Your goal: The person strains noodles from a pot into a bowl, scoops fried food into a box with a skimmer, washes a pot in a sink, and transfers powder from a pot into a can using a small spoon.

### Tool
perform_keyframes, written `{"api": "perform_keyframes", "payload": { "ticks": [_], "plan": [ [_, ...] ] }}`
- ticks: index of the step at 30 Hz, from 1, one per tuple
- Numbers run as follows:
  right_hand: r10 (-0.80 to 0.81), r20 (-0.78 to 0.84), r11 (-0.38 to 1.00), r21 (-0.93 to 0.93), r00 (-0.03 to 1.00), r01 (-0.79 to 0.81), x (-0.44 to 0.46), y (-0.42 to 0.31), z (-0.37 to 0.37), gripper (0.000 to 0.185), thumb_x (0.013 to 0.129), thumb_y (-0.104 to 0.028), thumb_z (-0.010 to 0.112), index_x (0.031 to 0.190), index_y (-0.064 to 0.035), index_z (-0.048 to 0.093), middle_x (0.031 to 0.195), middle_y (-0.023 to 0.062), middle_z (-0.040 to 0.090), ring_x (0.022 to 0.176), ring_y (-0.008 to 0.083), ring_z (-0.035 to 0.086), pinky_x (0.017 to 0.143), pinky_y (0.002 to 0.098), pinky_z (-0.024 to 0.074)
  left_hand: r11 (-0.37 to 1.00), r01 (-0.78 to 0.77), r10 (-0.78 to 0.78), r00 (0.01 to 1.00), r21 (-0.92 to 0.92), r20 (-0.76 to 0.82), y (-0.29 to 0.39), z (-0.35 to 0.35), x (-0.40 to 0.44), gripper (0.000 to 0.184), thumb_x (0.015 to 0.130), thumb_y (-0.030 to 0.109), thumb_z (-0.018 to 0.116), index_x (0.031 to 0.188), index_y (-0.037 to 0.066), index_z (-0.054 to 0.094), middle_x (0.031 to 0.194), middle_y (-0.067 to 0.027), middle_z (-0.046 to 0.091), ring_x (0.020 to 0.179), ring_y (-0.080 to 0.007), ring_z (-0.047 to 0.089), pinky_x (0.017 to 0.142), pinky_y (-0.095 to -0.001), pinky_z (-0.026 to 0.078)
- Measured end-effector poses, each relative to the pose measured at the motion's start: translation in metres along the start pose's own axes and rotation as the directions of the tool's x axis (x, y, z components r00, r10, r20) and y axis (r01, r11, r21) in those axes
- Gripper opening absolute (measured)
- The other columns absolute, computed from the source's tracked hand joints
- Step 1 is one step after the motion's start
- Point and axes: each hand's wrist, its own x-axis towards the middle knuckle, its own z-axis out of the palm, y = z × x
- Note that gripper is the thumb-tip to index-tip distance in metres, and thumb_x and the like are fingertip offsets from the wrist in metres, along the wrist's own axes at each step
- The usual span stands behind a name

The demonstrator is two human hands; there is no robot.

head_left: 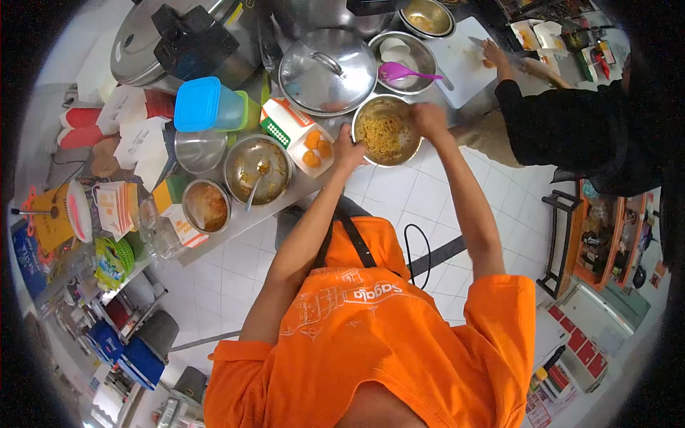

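A metal bowl [386, 130] of yellowish crumbly food is at the counter's front edge. My left hand [347, 150] grips the bowl's left rim, its fingers closed. At the opposite rim is my right hand [429, 121], closed and blurred; what it holds, if anything, is hidden. Left of the bowl, a paper box [300, 135] carries several round orange pieces. Beyond that sits another metal bowl [258, 171] with a spoon in it. Behind my hands are a lidded pot [327, 71] and a steel bowl with a purple spoon [407, 71].
A co-worker in dark sleeves [564, 128] is at the right, one hand by a knife on a white board [464, 60]. Blue-lidded containers [197, 105], a smaller bowl [206, 207] and cartons crowd the counter's left. Wooden shelves [606, 235] stand at the far right.
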Motion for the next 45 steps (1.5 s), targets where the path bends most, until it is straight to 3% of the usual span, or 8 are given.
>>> {"api": "perform_keyframes", "payload": {
  "ticks": [3,9,21,24,25,29,32,45],
  "plan": [
    [-0.284,0.15,0.952,-0.073,0.947,0.297,-0.01,-0.003,0.003,0.019,0.077,-0.025,0.062,0.09,-0.0248,0.076,0.081,0.0107,0.07,0.076,0.0327,0.067,0.067,0.0443,0.0532,0.998,-0.065,0.065,0.997,-0.006,-0.031,-0.001,-0.001,0.003,0.035,0.077,0.003,0.066,0.109,0.004,0.051,0.1,-0.0167,0.064,0.084,-0.0295,0.07,0.054,-0.0421,0.063],
    [0.137,-0.104,0.988,-0.057,0.985,-0.144,-0.03,0.005,0.016,0.021,0.076,-0.031,0.065,0.082,-0.012,0.071,0.076,0.0156,0.069,0.075,0.0367,0.068,0.065,0.0493,0.0534,0.991,-0.131,0.129,0.99,-0.021,-0.061,-0.058,0.012,0.036,0.037,0.077,0.006,0.068,0.11,0.005,0.051,0.104,-0.0155,0.065,0.092,-0.0301,0.069,0.061,-0.0414,0.063],
    [0.006,0.213,1.0,-0.006,0.977,-0.005,-0.054,-0.04,-0.042,0.02,0.078,-0.024,0.063,0.092,-0.0188,0.076,0.079,0.0185,0.069,0.076,0.0351,0.068,0.066,0.0481,0.0536,0.991,-0.052,0.061,0.996,0.124,-0.066,-0.009,0.009,0.007,0.039,0.078,0.004,0.067,0.111,0.007,0.046,0.101,-0.0148,0.063,0.093,-0.0302,0.069,0.06,-0.0408,0.064],
    [0.233,0.158,0.971,-0.096,0.96,-0.22,-0.056,-0.029,0.003,0.021,0.078,-0.024,0.063,0.094,-0.0201,0.076,0.076,0.0169,0.068,0.074,0.0344,0.068,0.066,0.0479,0.0537,0.98,0.082,-0.087,0.996,-0.182,-0.018,0.021,0.009,-0.011,0.035,0.079,0.003,0.064,0.109,0.007,0.046,0.105,-0.0159,0.062,0.091,-0.0313,0.069,0.057,-0.0428,0.064],
    [0.231,-0.051,0.97,-0.059,0.972,-0.234,-0.055,-0.018,0.031,0.02,0.077,-0.026,0.064,0.091,-0.0196,0.076,0.075,0.0162,0.069,0.071,0.0341,0.068,0.062,0.0474,0.054,0.996,0.083,-0.083,0.996,0.013,0.015,0.034,0.002,-0.014,0.046,0.076,0.016,0.069,0.117,0.004,0.05,0.11,-0.0167,0.064,0.101,-0.0291,0.064,0.08,-0.0413,0.055],
    [0.171,0.212,0.985,-0.019,0.962,-0.17,-0.063,-0.055,-0.033,0.021,0.077,-0.026,0.065,0.083,-0.0066,0.071,0.082,0.0182,0.07,0.075,0.032,0.07,0.066,0.0444,0.0548,0.994,0.096,-0.097,0.995,0.054,0.022,0.031,-0.001,-0.01,0.052,0.075,0.015,0.071,0.121,0.004,0.049,0.113,-0.0179,0.063,0.103,-0.0314,0.064,0.08,-0.0418,0.057],
    [0.312,-0.065,0.946,-0.076,0.948,-0.317,-0.04,-0.018,0.029,0.014,0.077,-0.019,0.064,0.086,-0.0175,0.075,0.078,0.018,0.069,0.075,0.0354,0.069,0.067,0.048,0.0543,0.992,0.122,-0.123,0.991,0.009,0.048,0.032,0.002,-0.01,0.055,0.075,0.012,0.071,0.123,0.004,0.046,0.115,-0.0186,0.061,0.103,-0.0334,0.064,0.075,-0.0428,0.061],
    [0.074,0.129,0.997,-0.041,0.989,-0.069,-0.059,-0.028,-0.016,0.019,0.079,-0.024,0.061,0.073,-0.0099,0.071,0.074,0.0182,0.068,0.07,0.0369,0.067,0.064,0.0481,0.0536,0.997,-0.025,0.018,0.995,-0.073,-0.1,-0.033,0.016,0.025,0.041,0.074,0.008,0.067,0.11,0.005,0.049,0.106,-0.02,0.065,0.091,-0.0351,0.069,0.069,-0.0438,0.061]
  ]
}}
